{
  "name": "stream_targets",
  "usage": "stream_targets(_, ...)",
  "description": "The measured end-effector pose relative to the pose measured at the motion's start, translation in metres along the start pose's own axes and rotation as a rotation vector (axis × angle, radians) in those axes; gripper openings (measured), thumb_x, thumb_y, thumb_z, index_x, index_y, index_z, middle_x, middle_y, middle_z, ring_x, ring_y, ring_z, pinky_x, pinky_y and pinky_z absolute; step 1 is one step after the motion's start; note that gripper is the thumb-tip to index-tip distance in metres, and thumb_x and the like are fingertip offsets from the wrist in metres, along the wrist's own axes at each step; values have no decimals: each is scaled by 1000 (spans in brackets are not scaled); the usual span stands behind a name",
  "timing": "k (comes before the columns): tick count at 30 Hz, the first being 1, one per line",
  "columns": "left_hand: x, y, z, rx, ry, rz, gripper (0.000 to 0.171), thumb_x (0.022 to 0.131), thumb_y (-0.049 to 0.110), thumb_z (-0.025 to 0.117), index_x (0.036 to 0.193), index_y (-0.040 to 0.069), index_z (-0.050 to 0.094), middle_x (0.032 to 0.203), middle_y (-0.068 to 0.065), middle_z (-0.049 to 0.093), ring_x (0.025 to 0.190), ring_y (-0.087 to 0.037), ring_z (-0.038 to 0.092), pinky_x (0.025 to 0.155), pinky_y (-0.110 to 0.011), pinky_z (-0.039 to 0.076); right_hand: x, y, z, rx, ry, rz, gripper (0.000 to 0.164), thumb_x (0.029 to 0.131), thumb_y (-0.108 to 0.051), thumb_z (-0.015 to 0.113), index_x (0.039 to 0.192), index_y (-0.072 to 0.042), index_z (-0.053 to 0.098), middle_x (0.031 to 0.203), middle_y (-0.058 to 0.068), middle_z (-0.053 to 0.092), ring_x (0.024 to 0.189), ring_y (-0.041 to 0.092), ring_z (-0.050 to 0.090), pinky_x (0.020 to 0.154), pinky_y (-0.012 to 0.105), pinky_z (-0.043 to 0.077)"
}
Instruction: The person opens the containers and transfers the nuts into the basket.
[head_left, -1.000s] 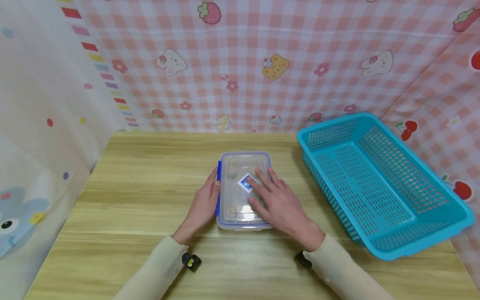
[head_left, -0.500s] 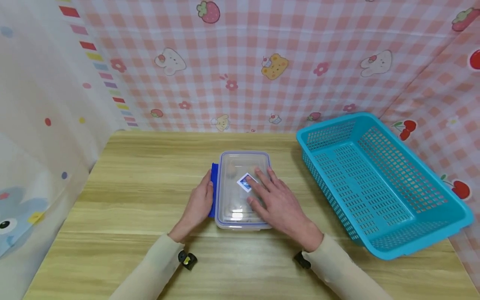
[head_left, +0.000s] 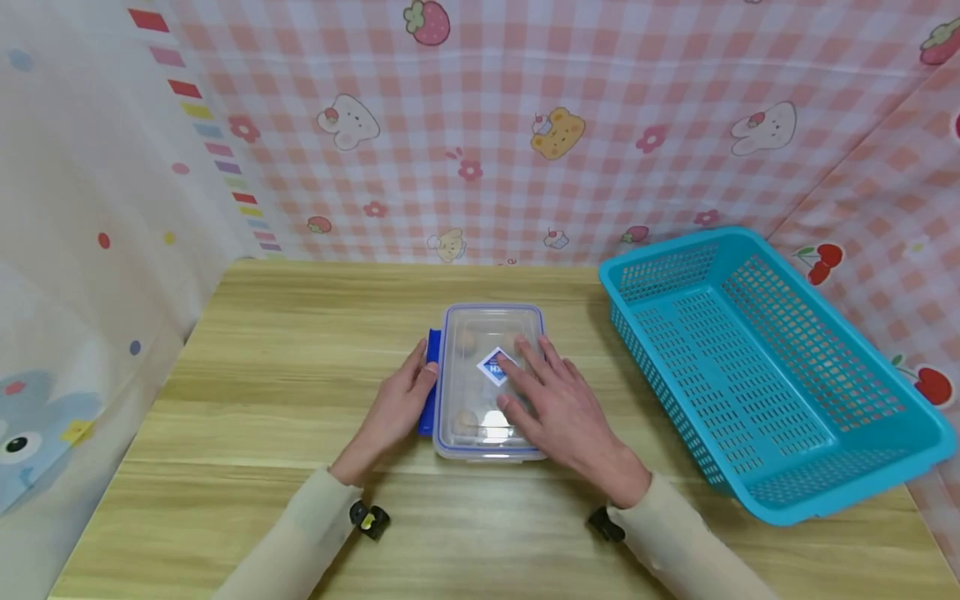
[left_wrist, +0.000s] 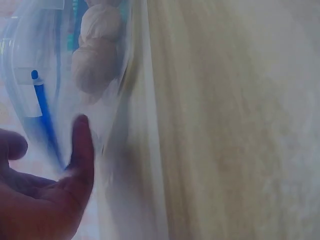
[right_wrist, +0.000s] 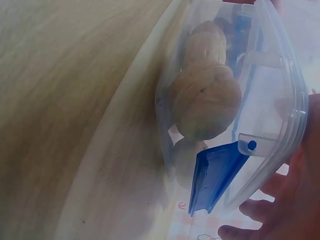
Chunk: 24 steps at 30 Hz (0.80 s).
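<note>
A clear lidded food container (head_left: 491, 375) with a blue seal and a diamond sticker lies on the table. Round brown walnut-like things (right_wrist: 205, 100) show through its wall. On its left long side, a blue latch (head_left: 429, 408) juts outward. My left hand (head_left: 393, 400) lies at that latch, thumb over it in the head view; in the left wrist view, thumb and forefinger are apart near the latch's end. With fingers spread, my right hand (head_left: 558, 408) rests on the lid's right half. Beneath it, a second blue latch (right_wrist: 217, 172) sticks out, hidden in the head view.
A turquoise perforated basket (head_left: 720, 367) stands on the right of the wooden table (head_left: 300, 333), angled beside the right forearm. A pink checked cloth (head_left: 487, 200) hangs behind the table's back edge, and a pale patterned cloth (head_left: 75, 250) hangs at the left.
The left-side latch has swung outward from the container's side, then tilted back up slightly. My left hand moved left with it. The right hand stays on the lid.
</note>
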<state>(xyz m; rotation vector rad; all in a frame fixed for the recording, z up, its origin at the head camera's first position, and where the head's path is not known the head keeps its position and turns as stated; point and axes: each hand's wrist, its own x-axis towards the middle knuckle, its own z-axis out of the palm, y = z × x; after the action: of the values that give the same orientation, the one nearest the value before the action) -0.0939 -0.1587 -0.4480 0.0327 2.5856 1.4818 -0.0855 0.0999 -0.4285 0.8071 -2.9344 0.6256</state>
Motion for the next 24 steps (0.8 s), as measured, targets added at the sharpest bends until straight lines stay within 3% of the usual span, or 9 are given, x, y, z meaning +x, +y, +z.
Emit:
stream_targets(4,-1,0,1,10,-15,-12,66,112,38,41,164,3,21,134,-21,65,116,-33,65,114,-53,44,-1,1,0,31,6,15,59,107,-50,46,157,-19,47,170,12,24,157,39,15,119,69,28)
stream_targets(8,-2,-1,0,22,-20,5,66,112,37,41,164,0,21,129,-17,65,107,-28,64,105,-50,50,-3,2,-1,54,11,22,60,107,-50,45,157,-18,46,170,12,23,156,41,18,120,68,27)
stream_targets(16,-8,1,-6,40,-15,63,70,110,40,45,164,2,20,156,-25,43,139,-43,49,116,-57,40,-6,6,-9,101,29,53,58,107,-45,50,156,-14,48,168,16,28,154,43,22,122,64,26)
stream_targets(24,-13,8,-11,54,-20,114,74,108,42,50,166,9,19,160,-22,38,140,-44,48,111,-57,46,-10,15,-16,185,56,131,62,107,-46,50,157,-10,46,169,13,27,155,40,24,123,61,27)
